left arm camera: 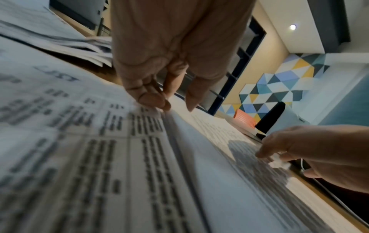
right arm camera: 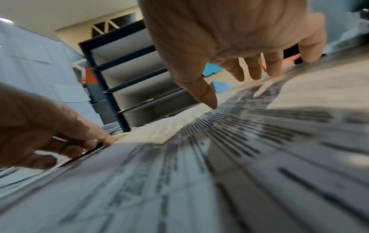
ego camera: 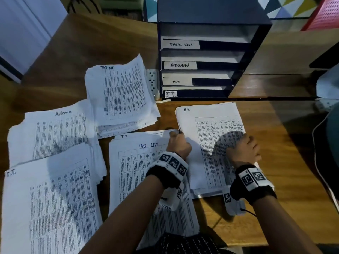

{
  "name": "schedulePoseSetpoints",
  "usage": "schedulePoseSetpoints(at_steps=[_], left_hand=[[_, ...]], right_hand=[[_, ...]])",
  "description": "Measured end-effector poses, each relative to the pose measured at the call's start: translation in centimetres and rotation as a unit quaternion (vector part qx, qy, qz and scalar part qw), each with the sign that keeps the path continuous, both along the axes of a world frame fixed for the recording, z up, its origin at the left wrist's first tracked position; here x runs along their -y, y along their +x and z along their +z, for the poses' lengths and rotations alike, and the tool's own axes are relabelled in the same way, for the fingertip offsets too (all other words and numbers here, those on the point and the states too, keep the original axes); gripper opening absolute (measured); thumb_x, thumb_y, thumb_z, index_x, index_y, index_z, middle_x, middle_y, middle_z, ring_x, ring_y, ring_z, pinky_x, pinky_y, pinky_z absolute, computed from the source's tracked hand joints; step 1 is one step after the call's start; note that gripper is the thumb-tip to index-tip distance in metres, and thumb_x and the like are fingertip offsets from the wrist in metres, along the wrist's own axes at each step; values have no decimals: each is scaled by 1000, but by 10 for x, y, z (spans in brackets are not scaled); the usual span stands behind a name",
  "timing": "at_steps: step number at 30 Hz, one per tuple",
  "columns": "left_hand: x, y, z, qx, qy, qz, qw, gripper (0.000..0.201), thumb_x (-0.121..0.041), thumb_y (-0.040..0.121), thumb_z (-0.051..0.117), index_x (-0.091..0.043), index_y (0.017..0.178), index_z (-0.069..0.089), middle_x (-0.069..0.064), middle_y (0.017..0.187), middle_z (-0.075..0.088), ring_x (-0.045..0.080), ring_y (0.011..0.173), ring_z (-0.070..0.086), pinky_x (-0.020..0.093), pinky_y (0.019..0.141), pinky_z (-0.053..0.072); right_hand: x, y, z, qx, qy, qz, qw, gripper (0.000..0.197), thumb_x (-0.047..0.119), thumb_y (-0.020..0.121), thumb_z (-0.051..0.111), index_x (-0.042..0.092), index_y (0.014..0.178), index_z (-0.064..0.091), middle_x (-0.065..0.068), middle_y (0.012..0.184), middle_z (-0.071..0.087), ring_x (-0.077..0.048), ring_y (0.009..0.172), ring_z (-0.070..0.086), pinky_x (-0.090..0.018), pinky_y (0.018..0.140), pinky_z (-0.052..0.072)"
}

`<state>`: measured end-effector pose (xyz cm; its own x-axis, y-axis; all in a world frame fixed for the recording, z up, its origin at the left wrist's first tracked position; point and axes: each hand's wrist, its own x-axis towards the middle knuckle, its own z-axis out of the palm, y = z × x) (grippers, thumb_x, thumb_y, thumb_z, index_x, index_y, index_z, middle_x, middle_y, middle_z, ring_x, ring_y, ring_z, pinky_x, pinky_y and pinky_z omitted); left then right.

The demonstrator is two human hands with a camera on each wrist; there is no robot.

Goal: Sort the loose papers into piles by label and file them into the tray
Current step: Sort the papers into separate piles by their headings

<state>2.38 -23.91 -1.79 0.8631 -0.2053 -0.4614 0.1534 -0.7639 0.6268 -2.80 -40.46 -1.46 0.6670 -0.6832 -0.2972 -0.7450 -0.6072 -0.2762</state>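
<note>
A stack of printed sheets headed H.R (ego camera: 207, 125) lies on the wooden desk in front of the dark blue tray (ego camera: 258, 48), whose shelves read TASK LIST, ADMIN, H.R and I.T. My left hand (ego camera: 178, 143) grips the stack's left edge, fingers curled under it (right arm camera: 49, 141). My right hand (ego camera: 245, 149) holds its right edge, thumb on top and fingers over the side (left arm camera: 279, 157). A loose pile topped by a TASK LIST sheet (ego camera: 143, 171) lies under my left forearm. Sorted piles lie to the left: Task List (ego camera: 119, 94), Admin (ego camera: 53, 132), I.T. (ego camera: 47, 208).
A white power strip (ego camera: 153, 81) lies between the Task List pile and the tray. A thin white cable (ego camera: 319, 162) curves along the desk's right side. A red perforated basket (ego camera: 324, 13) stands at the back right. Bare wood (ego camera: 275, 143) shows right of the H.R stack.
</note>
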Motion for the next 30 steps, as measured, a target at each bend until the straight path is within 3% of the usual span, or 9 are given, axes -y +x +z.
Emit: schedulePoseSetpoints(at_steps=[3,7,10,12,13,15,20,25,30], left_hand=[[-26,5,7,63,7,3,998,27,-8,90,43,1,110,57,25,120,46,37,111,48,33,92,38],[-79,11,0,87,93,4,992,32,-15,90,45,-6,119,54,15,129,49,30,118,43,31,97,33],[-121,10,0,78,157,61,983,41,-19,88,52,-9,128,46,14,135,37,31,127,34,41,102,34],[-146,7,0,76,217,62,971,56,-27,86,58,-11,136,36,14,140,30,33,131,27,44,103,33],[-158,5,0,72,243,52,966,63,-33,85,60,-11,137,33,14,142,29,34,133,25,45,103,32],[-177,3,-2,66,263,36,962,70,-42,82,61,-8,136,32,14,142,31,34,132,27,45,102,33],[-195,-2,-5,92,159,20,983,57,-22,83,62,-6,133,39,13,138,38,28,127,38,41,103,37],[-198,-6,-2,163,128,27,978,37,-8,88,52,-8,125,45,12,130,44,29,119,46,41,98,42],[-207,-1,-2,29,-24,78,996,36,-8,88,57,-6,123,54,11,126,58,26,113,56,29,94,43]], right_hand=[[-27,6,14,49,3,79,996,66,16,85,59,6,141,25,-18,150,18,-36,137,18,-54,109,18],[-83,13,26,97,88,236,963,47,15,87,56,9,132,44,-14,143,30,-31,128,36,-47,108,30],[-129,11,24,64,125,351,926,40,26,87,50,9,124,51,-13,134,41,-29,121,43,-42,102,38],[-155,5,16,28,137,407,903,54,42,79,34,8,115,56,-12,126,48,-29,117,46,-40,100,39],[-165,1,11,7,131,426,895,58,44,76,33,8,115,56,-11,126,48,-28,118,45,-37,101,37],[-182,-6,0,-17,114,443,889,44,37,86,42,10,119,55,-10,130,45,-26,123,38,-33,101,34],[-207,-15,-18,-1,34,472,881,28,27,92,43,15,115,53,-6,129,45,-25,124,35,-40,101,34],[-214,-19,-20,36,1,476,879,28,26,93,40,16,118,49,-4,130,43,-22,124,35,-34,98,31],[-214,-20,-18,39,9,468,883,29,18,90,44,15,118,49,-3,129,44,-19,118,39,-32,97,34]])
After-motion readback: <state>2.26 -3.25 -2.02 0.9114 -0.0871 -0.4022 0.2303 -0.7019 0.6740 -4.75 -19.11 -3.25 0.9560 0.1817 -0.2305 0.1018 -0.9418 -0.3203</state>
